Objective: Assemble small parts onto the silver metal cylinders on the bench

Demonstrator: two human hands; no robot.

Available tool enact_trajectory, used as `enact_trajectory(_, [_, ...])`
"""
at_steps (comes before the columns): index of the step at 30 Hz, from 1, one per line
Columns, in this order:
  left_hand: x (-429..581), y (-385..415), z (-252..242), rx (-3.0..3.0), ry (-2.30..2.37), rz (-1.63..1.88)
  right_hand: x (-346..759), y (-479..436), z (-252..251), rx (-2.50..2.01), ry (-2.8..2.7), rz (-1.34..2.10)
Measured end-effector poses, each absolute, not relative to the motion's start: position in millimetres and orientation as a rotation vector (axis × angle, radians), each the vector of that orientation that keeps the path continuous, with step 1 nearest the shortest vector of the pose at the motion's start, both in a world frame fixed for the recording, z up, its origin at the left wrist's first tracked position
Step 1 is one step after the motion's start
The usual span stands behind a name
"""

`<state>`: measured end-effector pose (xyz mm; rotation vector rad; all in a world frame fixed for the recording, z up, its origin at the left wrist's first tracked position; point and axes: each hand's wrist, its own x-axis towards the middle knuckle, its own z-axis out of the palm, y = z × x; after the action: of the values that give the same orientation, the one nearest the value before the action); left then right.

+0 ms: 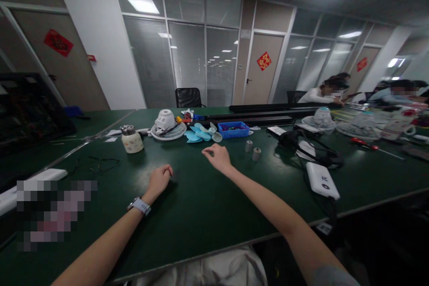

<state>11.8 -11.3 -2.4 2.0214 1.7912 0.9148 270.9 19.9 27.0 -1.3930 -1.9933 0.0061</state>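
Note:
My left hand (159,182), with a watch on its wrist, is over the green table with its fingers curled in. Whatever those fingers may hold is hidden. Further forward, my right hand (218,157) has its thumb and forefinger brought together, pointing left; anything in that pinch is too small to make out. Just beyond it lie light-blue fan blades (197,133). A white fan housing on a round grille (167,132) sits to their left, and a blue tray (233,130) of small parts to their right. Two small metal cylinders (256,154) stand right of my right hand.
A cream bottle (132,140) stands at the left of the table (187,214). Toward the right are a black strap (306,146), a white power bank (322,181) with a cable, and a red-handled screwdriver (365,144). More fan parts (321,120) and other people are farther right.

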Motion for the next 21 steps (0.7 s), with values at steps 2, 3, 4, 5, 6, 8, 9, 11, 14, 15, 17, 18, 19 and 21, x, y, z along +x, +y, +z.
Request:
enact_trajectory(2, [11.8, -10.8, -2.8, 2.032, 1.769, 0.922, 319.7, 27.9, 46.8, -1.574, -1.762, -0.181])
enact_trajectory(3, [11.9, -10.7, -2.8, 2.036, 1.759, 0.928, 343.2, 31.9, 53.9, -1.691, -1.628, -0.249])
enact_trajectory(4, [12.2, -10.8, -2.6, 2.037, 1.75, 0.932, 364.4, 35.5, 58.3, -1.795, -1.508, -0.294])
enact_trajectory(5, [12.5, -11.0, -2.1, 2.036, 1.746, 0.933, 382.6, 38.7, 60.0, -1.876, -1.425, -0.316])
enact_trajectory(6, [12.9, -11.3, -1.6, 2.032, 1.744, 0.93, 397.1, 41.3, 59.0, -1.942, -1.372, -0.324])
enact_trajectory(8, [13.5, -12.2, -0.4, 2.024, 1.752, 0.919, 415.1, 45.3, 51.6, -2.036, -1.336, -0.31])
enact_trajectory(9, [13.5, -12.7, 0.0, 2.025, 1.756, 0.915, 419.6, 46.8, 46.7, -2.068, -1.337, -0.292])
enact_trajectory(11, [13.2, -13.5, 0.6, 2.034, 1.758, 0.914, 422.7, 49.1, 37.8, -2.111, -1.341, -0.247])
enact_trajectory(14, [12.5, -14.1, 1.0, 2.035, 1.758, 0.908, 422.8, 51.7, 30.6, -2.144, -1.337, -0.195])
enact_trajectory(15, [12.4, -14.2, 1.2, 2.031, 1.759, 0.903, 422.8, 52.4, 29.5, -2.151, -1.332, -0.192])
enact_trajectory(17, [12.9, -14.5, 1.7, 2.029, 1.76, 0.902, 423.1, 53.5, 28.4, -2.155, -1.323, -0.2])
enact_trajectory(18, [13.3, -14.7, 2.0, 2.029, 1.762, 0.904, 423.0, 53.9, 28.1, -2.153, -1.32, -0.206])
enact_trajectory(19, [13.6, -14.8, 2.3, 2.029, 1.763, 0.907, 422.8, 54.2, 28.0, -2.153, -1.319, -0.207])
enact_trajectory(21, [14.0, -14.8, 2.2, 2.034, 1.763, 0.91, 421.8, 54.1, 28.1, -2.169, -1.315, -0.192])
